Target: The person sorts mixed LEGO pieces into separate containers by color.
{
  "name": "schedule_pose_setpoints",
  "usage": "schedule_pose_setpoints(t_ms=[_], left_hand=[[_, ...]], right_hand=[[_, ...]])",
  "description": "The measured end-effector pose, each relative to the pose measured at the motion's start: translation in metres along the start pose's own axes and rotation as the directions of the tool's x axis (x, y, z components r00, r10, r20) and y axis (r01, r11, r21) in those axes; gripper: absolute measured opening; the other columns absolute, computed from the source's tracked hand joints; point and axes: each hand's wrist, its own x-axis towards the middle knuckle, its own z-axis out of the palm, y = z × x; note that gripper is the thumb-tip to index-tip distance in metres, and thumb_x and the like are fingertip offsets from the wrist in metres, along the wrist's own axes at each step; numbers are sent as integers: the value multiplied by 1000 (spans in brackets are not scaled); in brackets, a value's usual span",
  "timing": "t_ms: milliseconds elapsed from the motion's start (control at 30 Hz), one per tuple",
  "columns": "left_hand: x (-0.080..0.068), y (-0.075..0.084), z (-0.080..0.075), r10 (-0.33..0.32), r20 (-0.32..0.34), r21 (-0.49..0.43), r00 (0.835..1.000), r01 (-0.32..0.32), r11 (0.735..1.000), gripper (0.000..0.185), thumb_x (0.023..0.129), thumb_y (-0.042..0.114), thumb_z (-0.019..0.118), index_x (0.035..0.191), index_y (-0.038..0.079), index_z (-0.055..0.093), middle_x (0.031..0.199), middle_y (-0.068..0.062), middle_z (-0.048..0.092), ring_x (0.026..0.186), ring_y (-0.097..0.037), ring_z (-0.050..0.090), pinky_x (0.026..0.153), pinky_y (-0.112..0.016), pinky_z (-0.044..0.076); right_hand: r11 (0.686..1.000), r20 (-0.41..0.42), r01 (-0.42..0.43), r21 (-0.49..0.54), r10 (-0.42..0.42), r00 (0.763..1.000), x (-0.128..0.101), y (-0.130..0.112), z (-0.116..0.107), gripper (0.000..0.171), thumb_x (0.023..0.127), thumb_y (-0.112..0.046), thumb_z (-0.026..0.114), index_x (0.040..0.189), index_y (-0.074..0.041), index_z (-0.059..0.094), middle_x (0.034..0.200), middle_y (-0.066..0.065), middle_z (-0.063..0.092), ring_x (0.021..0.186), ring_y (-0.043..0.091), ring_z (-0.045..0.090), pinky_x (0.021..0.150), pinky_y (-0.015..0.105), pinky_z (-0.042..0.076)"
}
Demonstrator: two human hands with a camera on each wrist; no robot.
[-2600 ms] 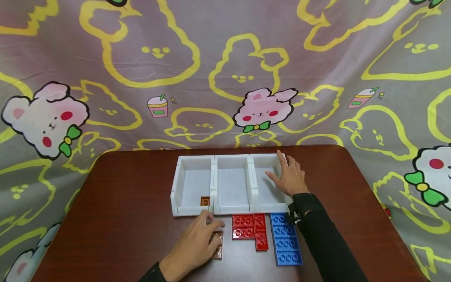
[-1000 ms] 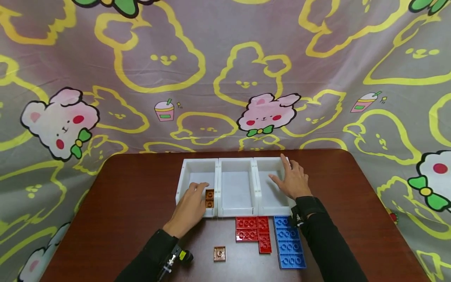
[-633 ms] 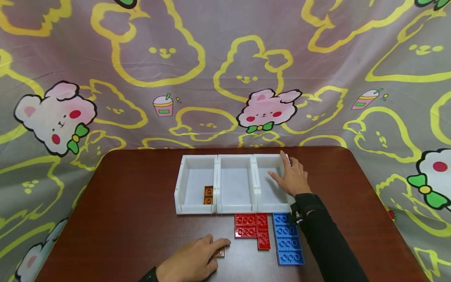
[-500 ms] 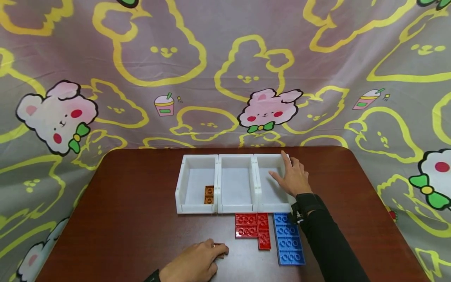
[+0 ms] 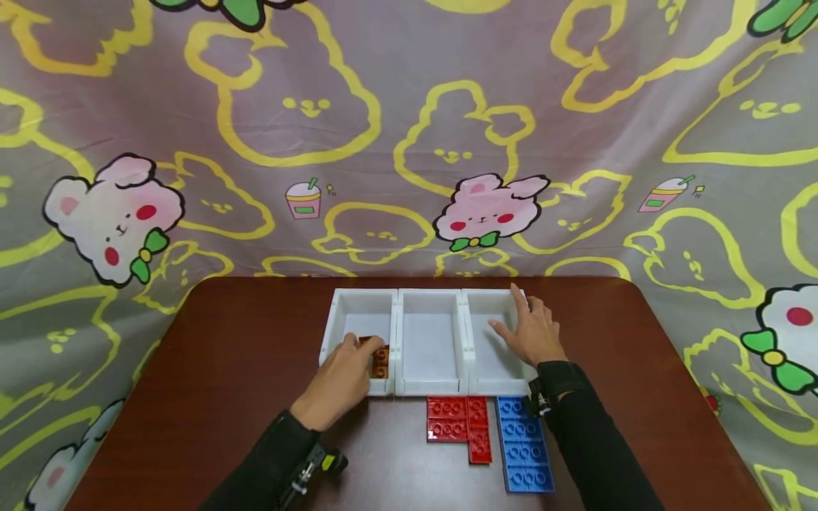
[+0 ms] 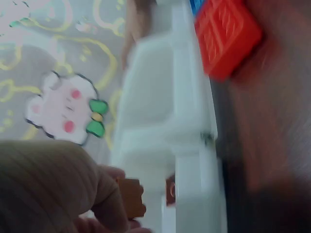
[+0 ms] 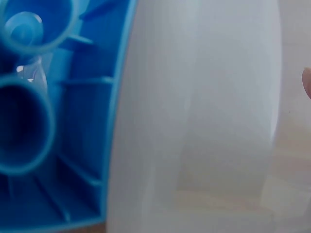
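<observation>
My left hand [image 5: 337, 383] reaches into the left compartment of the white tray [image 5: 397, 392]. Its fingers pinch a small brown toy brick [image 6: 130, 198], held above the tray floor. Other brown bricks [image 5: 381, 365] lie by that compartment's right wall, partly covered by the hand. At the far side of the right compartment, my right hand [image 5: 533, 332] rests against the outer wall with fingers extended and thumb spread over the inside. Its grip holds no brick. The right wrist view shows only a fingertip [image 7: 307, 83] at its edge.
Red bricks [image 5: 447, 420] lie just in front of the middle compartment. Right of them is a group of blue bricks [image 5: 527, 454], close to the right forearm. All stand on a dark brown table [image 5: 255, 341] before a patterned cloth [image 5: 409, 128].
My left hand has picked up the single brown brick from the table in front and carried it forward into the left compartment. The right hand stays in place.
</observation>
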Motion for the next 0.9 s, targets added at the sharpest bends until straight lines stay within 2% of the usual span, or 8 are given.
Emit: schedule_pose_setpoints(t_ms=[133,233,333,467,533,633,767,900], left_hand=[[26,-10,14,-115,48,16,992,114,993,41,89,-8,62,128,4,66,103,-25,57,68,-23,53,56,-34,46],[37,-16,22,-196,139,28,971,194,981,42,91,-4,63,132,6,66,109,-26,56,74,-25,54,62,-38,47],[43,-20,26,-215,195,19,957,216,976,47,93,-6,61,138,9,64,111,-27,55,68,-24,50,57,-35,42],[47,-21,30,-215,194,-55,957,229,972,60,94,-10,54,150,11,54,128,-31,52,64,-24,47,55,-32,34],[49,-21,33,-205,183,-94,961,225,970,64,93,-11,51,154,10,49,139,-32,49,72,-29,55,59,-35,39],[51,-20,38,-178,194,-147,965,208,967,67,92,-11,50,156,4,43,148,-30,48,104,-39,65,78,-43,51],[51,-20,45,-161,219,-201,962,206,958,67,92,-9,49,158,-2,37,152,-28,49,137,-44,52,109,-52,46],[50,-19,47,-190,222,-232,956,241,942,71,92,-9,50,160,0,33,158,-27,43,144,-44,45,114,-54,42]], right_hand=[[1000,6,-13,1,13,1000,-5,5,7,90,99,-48,66,166,-12,18,155,38,32,142,60,33,110,80,26],[1000,11,-19,7,18,1000,-7,8,11,90,99,-48,66,166,-12,18,155,38,32,142,59,34,110,80,26],[1000,9,-19,12,19,1000,-8,9,12,91,98,-48,67,166,-13,19,155,37,33,142,59,34,110,80,27],[1000,0,-16,14,16,1000,-9,9,11,91,97,-48,68,166,-13,20,154,38,33,141,60,35,109,80,27],[1000,-3,-19,14,19,1000,-10,10,11,91,97,-48,68,165,-12,20,154,39,34,141,60,35,109,80,28],[1000,-5,-24,5,24,1000,-12,13,12,90,98,-48,68,165,-11,21,153,39,35,140,60,36,108,80,29],[1000,-13,-20,-2,20,1000,-14,16,14,90,98,-48,67,165,-11,21,153,39,36,139,60,37,107,80,30],[1000,-21,-18,7,18,1000,-14,17,15,90,98,-48,67,165,-11,21,153,39,35,139,60,37,108,81,29]])
